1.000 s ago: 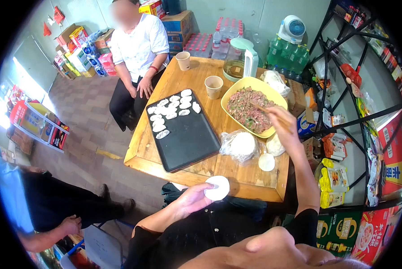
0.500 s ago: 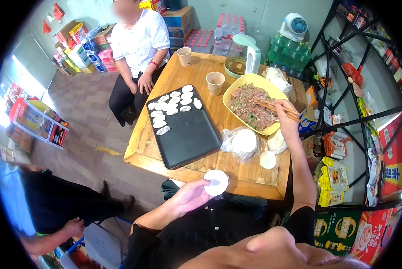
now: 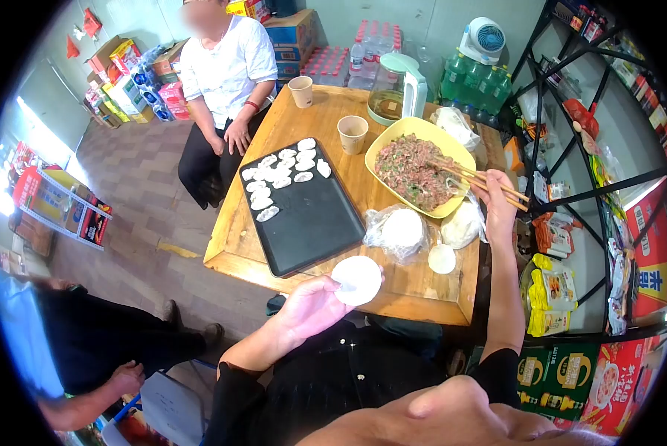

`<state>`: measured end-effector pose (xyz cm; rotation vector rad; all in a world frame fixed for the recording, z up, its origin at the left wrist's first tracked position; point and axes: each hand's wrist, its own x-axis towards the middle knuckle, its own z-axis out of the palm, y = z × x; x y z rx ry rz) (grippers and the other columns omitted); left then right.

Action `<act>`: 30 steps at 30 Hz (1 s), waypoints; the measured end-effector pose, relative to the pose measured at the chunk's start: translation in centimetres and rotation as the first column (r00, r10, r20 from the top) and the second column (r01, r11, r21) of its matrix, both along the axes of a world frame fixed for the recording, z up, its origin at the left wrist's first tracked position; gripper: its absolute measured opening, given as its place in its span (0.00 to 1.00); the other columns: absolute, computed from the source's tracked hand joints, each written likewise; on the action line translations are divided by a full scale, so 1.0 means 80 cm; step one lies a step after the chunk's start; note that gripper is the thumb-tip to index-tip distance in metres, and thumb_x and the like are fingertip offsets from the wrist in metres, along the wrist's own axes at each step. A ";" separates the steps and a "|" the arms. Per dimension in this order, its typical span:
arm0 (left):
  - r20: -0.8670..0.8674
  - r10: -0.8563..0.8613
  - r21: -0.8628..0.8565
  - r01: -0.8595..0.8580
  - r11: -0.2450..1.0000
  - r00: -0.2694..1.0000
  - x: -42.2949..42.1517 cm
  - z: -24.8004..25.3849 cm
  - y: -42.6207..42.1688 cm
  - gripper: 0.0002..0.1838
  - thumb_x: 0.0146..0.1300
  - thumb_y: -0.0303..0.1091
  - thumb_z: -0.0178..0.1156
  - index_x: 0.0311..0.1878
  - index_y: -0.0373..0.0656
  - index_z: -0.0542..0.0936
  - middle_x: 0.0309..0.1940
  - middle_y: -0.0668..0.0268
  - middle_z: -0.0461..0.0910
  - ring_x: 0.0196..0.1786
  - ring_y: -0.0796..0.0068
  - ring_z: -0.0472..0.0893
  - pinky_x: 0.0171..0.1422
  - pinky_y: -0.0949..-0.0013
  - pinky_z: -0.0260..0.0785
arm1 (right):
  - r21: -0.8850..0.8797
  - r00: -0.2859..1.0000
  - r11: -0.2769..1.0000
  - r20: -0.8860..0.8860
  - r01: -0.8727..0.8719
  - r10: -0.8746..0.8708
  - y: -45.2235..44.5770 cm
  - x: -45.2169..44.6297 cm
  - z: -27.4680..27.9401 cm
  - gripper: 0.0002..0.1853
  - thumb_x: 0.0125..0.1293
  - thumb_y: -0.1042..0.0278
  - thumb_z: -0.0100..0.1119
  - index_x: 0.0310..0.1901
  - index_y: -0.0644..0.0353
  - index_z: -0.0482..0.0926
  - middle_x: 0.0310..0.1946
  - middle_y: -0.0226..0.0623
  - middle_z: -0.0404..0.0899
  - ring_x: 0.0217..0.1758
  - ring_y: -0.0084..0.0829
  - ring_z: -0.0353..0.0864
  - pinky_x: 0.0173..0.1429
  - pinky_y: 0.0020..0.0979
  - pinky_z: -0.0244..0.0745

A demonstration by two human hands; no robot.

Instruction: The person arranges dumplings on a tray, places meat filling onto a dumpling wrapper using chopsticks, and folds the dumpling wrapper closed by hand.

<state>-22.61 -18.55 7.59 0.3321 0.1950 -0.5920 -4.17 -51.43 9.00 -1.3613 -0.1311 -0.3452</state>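
Observation:
A round white wrapper [image 3: 358,281] rests on the fingers of my left hand [image 3: 311,306], in front of the table's near edge. My right hand [image 3: 499,199] grips wooden chopsticks [image 3: 513,195], whose tips are in the minced filling [image 3: 416,167] in a yellow bowl [image 3: 379,183]. Several white dumplings [image 3: 281,172] lie in the far part of a black tray [image 3: 311,230]. Beside the tray is a stack of wrappers [image 3: 402,231] in plastic. One loose wrapper [image 3: 442,259] lies to its right, below a bagged pale lump [image 3: 461,225].
Two paper cups [image 3: 301,91] and a glass kettle [image 3: 391,93] stand on the wooden table [image 3: 229,241]. A seated person [image 3: 229,74] is beyond its left side; another person [image 3: 103,334] is at the lower left. Shelves [image 3: 571,201] line the right.
My right hand and the chopsticks have shifted right toward the bowl's right edge, tips still in the filling. My left hand has risen slightly toward the table with the wrapper.

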 end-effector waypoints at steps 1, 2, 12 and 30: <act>-0.001 0.000 0.001 0.000 1.000 1.000 0.000 0.001 -0.001 0.42 0.49 0.29 0.58 0.70 0.25 0.59 0.71 0.42 0.62 0.74 0.50 0.63 0.82 0.58 0.50 | -0.052 1.000 0.999 -0.027 -0.001 0.000 0.000 -0.002 0.000 0.08 0.75 0.70 0.52 0.46 0.67 0.75 0.43 0.39 0.79 0.47 0.28 0.83 0.54 0.30 0.82; -0.002 -0.020 -0.017 0.019 1.000 1.000 0.000 0.002 -0.003 0.43 0.49 0.29 0.58 0.70 0.25 0.59 0.71 0.42 0.62 0.74 0.50 0.63 0.82 0.58 0.50 | -0.051 1.000 0.999 -0.029 -0.001 0.000 0.001 -0.002 -0.001 0.08 0.75 0.70 0.52 0.46 0.67 0.75 0.43 0.39 0.79 0.47 0.28 0.83 0.54 0.30 0.82; -0.037 -0.034 -0.018 0.034 0.999 0.999 -0.007 -0.005 -0.010 0.43 0.49 0.28 0.59 0.70 0.25 0.58 0.72 0.42 0.61 0.75 0.50 0.62 0.82 0.59 0.50 | -0.064 1.000 0.998 0.003 -0.015 0.015 0.017 0.035 -0.046 0.09 0.75 0.70 0.52 0.46 0.69 0.75 0.42 0.38 0.79 0.46 0.28 0.83 0.53 0.30 0.82; 0.144 -0.001 -0.038 0.006 0.999 0.990 0.142 -0.011 -0.035 0.31 0.74 0.46 0.44 0.68 0.26 0.62 0.66 0.44 0.69 0.70 0.54 0.70 0.77 0.56 0.59 | 0.318 0.997 0.946 -0.011 -0.067 0.074 -0.017 -0.009 -0.019 0.09 0.75 0.70 0.52 0.50 0.65 0.72 0.47 0.42 0.79 0.53 0.33 0.82 0.59 0.32 0.80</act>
